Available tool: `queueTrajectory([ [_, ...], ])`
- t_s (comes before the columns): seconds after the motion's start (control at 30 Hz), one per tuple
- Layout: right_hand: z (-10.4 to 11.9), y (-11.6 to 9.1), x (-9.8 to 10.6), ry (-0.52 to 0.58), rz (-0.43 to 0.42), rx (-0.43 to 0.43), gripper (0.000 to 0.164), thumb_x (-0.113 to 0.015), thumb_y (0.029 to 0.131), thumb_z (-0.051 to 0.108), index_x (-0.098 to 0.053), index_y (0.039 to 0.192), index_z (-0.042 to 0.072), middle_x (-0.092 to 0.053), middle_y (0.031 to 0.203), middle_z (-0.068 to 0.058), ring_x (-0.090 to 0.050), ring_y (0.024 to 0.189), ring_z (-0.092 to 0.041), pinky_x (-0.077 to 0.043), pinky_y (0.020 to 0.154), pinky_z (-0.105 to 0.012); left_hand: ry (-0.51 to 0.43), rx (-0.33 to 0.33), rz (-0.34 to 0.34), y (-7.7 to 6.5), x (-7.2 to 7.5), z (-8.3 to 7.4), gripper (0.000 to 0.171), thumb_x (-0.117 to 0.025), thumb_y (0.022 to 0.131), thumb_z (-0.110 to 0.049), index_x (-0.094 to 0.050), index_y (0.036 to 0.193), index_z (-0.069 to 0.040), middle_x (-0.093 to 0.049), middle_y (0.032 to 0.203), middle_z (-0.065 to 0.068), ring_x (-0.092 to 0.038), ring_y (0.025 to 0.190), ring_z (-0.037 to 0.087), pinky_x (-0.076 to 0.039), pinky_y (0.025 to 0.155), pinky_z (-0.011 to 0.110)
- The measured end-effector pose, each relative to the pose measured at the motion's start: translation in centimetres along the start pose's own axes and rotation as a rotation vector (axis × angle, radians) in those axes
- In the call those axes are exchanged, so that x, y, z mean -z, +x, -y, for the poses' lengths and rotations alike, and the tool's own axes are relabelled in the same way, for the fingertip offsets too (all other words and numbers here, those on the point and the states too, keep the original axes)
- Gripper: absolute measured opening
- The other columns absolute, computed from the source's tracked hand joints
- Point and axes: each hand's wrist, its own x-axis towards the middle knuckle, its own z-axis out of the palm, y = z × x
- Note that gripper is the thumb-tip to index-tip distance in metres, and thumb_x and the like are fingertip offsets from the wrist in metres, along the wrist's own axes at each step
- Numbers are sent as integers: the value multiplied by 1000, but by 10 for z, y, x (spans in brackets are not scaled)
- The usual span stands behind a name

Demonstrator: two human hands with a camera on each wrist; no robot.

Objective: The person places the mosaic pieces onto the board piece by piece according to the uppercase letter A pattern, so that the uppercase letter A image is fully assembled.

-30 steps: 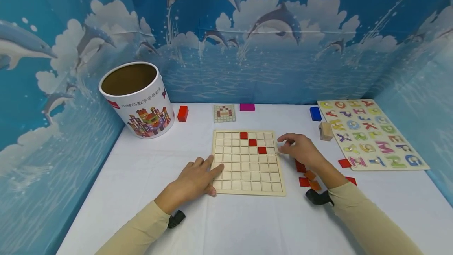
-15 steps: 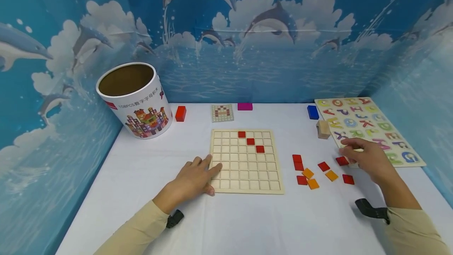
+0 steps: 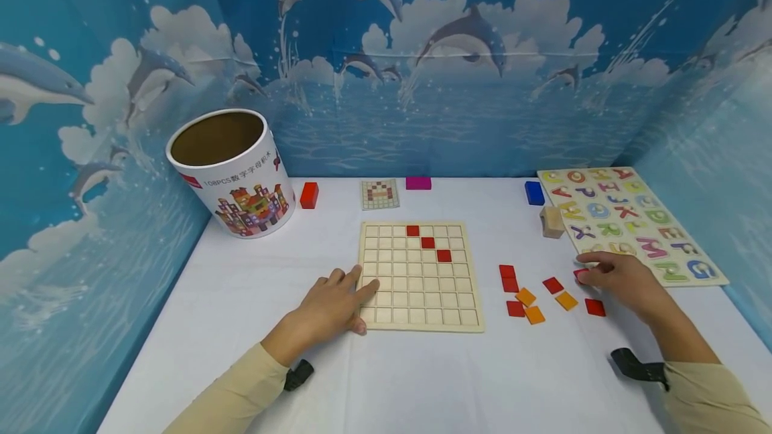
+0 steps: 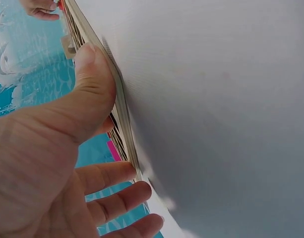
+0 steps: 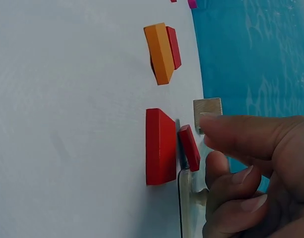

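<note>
Gridded board (image 3: 417,300), centre of the counter (image 3: 422,380), my left grip (image 3: 328,303) spread on its left edge, my right grip (image 3: 624,283) loosely parted, just beside a red tile (image 5: 189,148), near-left corner of the letter board (image 3: 636,228).

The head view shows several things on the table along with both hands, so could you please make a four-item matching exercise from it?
Column one:
1. left hand
2. picture card
3. right hand
4. tub

Column two:
A. close to a red tile
B. white, with printed buildings
C. between the red block and the magenta block
D. at the left edge of the grid board

Pairs: 1-D, 2-C, 3-A, 4-B
</note>
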Motion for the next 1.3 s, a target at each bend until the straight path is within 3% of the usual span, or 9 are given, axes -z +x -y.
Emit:
queueTrajectory([
  [0.27,4,2,-5,-63,-12,-44,51,-72,95,27,-59,136,-1,-57,111,-21,-52,97,-32,-47,68,-31,-1,-4,-3,-1,1,0,88,-70,79,-53,-44,157,-21,-37,159,23,-45,128,37,-45,96,52],
  [0.53,11,3,-6,-105,0,-61,53,-73,94,26,-58,135,-4,-59,111,-21,-54,95,-32,-47,69,-31,-12,-6,-3,0,0,0,87,-70,80,-53,-43,157,-21,-35,160,23,-44,129,37,-44,95,52],
  [0.9,8,-1,-3,-176,8,-28,48,-74,90,14,-60,131,-6,-53,96,-15,-53,87,-27,-47,64,-33,-26,-3,1,-1,-1,-1,88,-71,80,-52,-43,157,-21,-35,161,23,-43,130,37,-44,97,52],
  [1.3,14,2,-5,-124,26,-25,45,-78,89,24,-56,118,-3,-58,98,-14,-55,88,-28,-50,68,-34,-19,-7,-19,-2,-1,1,86,-70,81,-52,-44,156,-20,-36,159,25,-44,128,38,-44,95,53],
])
